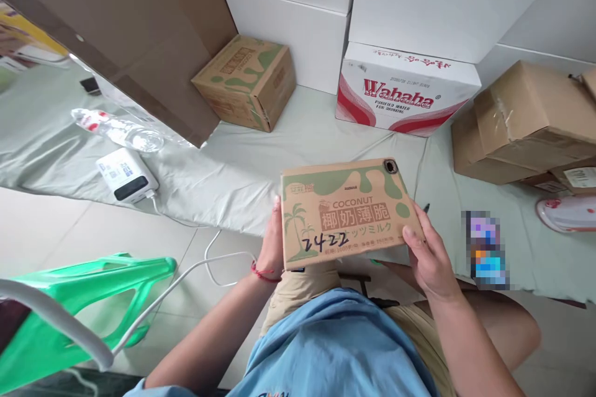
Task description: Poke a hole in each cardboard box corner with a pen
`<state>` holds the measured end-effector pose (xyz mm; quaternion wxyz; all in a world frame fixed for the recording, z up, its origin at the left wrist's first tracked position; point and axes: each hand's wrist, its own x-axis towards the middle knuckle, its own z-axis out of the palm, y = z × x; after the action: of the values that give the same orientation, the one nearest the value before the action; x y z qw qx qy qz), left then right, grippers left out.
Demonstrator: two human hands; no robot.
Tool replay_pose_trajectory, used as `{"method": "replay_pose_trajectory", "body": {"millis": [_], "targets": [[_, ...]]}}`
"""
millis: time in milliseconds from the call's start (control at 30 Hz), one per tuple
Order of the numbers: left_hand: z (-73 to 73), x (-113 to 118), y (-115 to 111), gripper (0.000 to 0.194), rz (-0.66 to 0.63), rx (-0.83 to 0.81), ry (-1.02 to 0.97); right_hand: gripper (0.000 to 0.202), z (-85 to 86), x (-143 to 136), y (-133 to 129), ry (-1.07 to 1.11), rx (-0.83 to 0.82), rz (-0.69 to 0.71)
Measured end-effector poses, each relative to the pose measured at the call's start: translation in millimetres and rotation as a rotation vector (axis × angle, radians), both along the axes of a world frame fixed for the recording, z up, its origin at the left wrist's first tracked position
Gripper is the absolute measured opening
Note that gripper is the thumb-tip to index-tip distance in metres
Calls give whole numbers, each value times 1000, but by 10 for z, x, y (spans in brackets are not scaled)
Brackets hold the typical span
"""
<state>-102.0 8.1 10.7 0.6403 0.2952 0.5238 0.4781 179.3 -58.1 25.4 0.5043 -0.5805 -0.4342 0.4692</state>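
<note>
A brown cardboard box [347,211] printed with green shapes, "COCONUT" and a handwritten 2422 is held over the table's near edge, above my lap. My left hand [272,240] presses against its left side, its fingers mostly hidden behind the box. At the lower right corner, my right hand [429,254] grips the box with the thumb on the printed face. A round hole with a dark rim shows at the top right corner of that face. The box tilts slightly, its right end lower at the side.
Behind stand another coconut box [249,80] and a Wahaha carton [405,90]. Brown cartons [526,124] sit right, near a blurred phone-like item [487,251]. A plastic bottle [121,130] and white power bank [125,175] lie left, above a green stool [93,298].
</note>
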Motion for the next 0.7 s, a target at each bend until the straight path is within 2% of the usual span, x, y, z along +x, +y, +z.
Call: {"method": "replay_pose_trajectory", "body": {"millis": [100,200,300,400,467,533,633,700], "targets": [[234,-159,-90,91,-52,-100,-116,69,113,-36,324,-2,37,75],[369,-401,-163,80,-5,-88,-105,67,271,-169,767,-43,107,214],[388,-602,-224,61,144,-155,-72,64,427,-418,1237,-72,176,380],[401,-661,-254,55,357,-210,-69,69,545,-690,1535,-116,211,471],[450,-643,-235,51,481,-198,-62,71,579,-800,1577,-153,239,481],[523,-627,-180,46,572,-169,-57,67,558,-802,1511,-154,252,484],[592,-674,-50,44,613,-93,-70,52,416,-594,1296,-124,178,484],[558,-761,48,44,613,-51,-85,45,272,-361,1122,-121,108,447]]}}
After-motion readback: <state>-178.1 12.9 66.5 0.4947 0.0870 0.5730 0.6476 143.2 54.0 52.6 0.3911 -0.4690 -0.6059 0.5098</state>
